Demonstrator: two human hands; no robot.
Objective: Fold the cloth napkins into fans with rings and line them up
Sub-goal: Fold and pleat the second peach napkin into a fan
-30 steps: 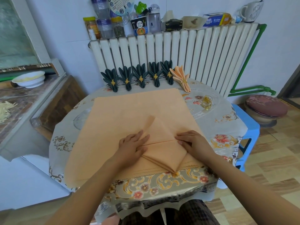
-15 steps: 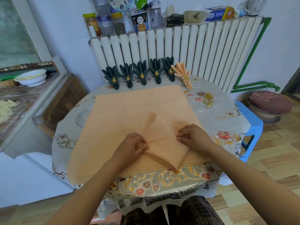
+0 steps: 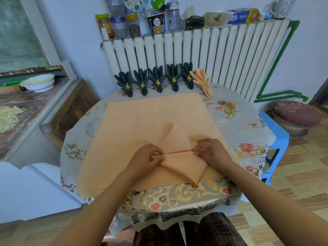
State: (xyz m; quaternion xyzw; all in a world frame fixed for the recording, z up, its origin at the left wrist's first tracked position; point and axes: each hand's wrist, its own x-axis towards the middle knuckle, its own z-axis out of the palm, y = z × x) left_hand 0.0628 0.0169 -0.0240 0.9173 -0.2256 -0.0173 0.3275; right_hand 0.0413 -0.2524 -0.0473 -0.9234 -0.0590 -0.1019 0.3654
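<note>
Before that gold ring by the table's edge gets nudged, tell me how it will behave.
The gold ring is a thin wire coil, so probably light and easy to slide on the glossy table cover. It looks round and open, so it may roll if tipped onto its side. The wire looks fine enough to bend under a hard squeeze.

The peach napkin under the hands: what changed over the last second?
Both the left hand and right hand went from pressing flat to pinching the ends of the peach napkin fold. The finished fans and gold rings stayed put.
</note>
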